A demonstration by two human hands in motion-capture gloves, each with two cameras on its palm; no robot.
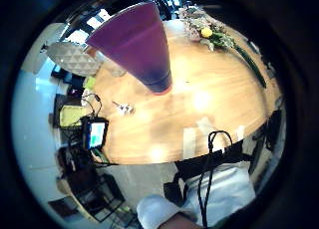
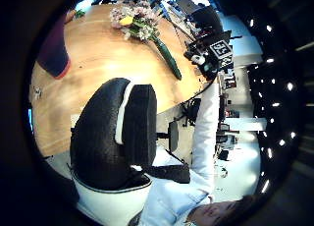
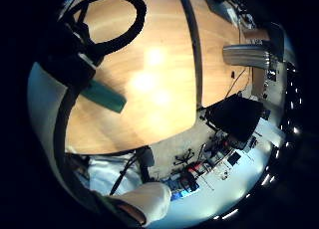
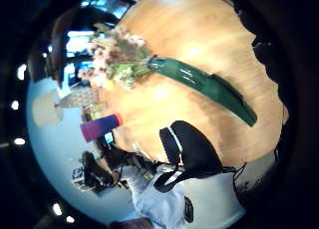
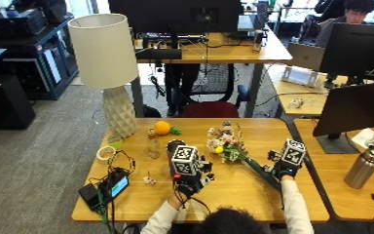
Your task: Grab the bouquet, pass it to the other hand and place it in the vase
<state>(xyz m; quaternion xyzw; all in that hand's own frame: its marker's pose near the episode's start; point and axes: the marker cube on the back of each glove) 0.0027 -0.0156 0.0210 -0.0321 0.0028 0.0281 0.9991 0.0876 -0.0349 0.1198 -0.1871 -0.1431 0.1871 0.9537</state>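
Outside view: pink-and-yellow bouquet, green-wrapped stems; whether fingers are clenched, can't tell.

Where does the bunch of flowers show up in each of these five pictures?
Outside view: the bouquet lies on the wooden table, between the hands.
Left little finger side palm view: bouquet lies beyond the purple vase.
Left thumb side palm view: bouquet lies on the table, past the black glove.
Right thumb side palm view: bouquet lies close, across the table.
Right little finger side palm view: not visible.
Shared landmark: the vase.
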